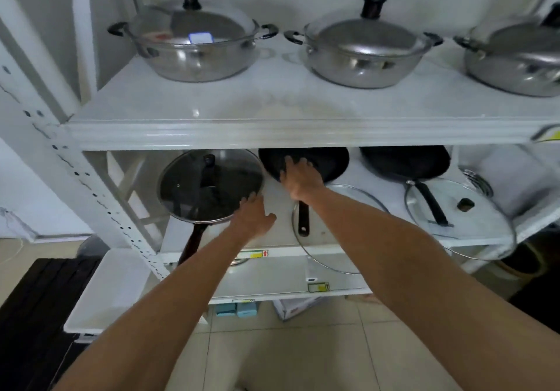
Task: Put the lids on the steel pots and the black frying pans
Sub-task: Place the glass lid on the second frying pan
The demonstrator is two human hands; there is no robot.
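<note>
Three steel pots (197, 48) (360, 54) (515, 60) stand on the upper shelf, each with a lid on. On the lower shelf, the left black frying pan carries a glass lid (209, 187). My left hand (253, 217) is open just right of that lid's rim. My right hand (300, 178) lies spread on the near rim of the uncovered middle pan (321, 160); whether it grips is unclear. A glass lid (333, 239) lies under my right forearm over that pan's handle. The right pan (406, 160) is uncovered, with a glass lid (460, 214) lying over its handle.
The upper shelf's front edge (303, 133) overhangs the pans closely. A white upright post (91, 184) stands at the left. Another steel item (478, 181) sits at the far right of the lower shelf. Boxes (239, 308) and a tiled floor lie below.
</note>
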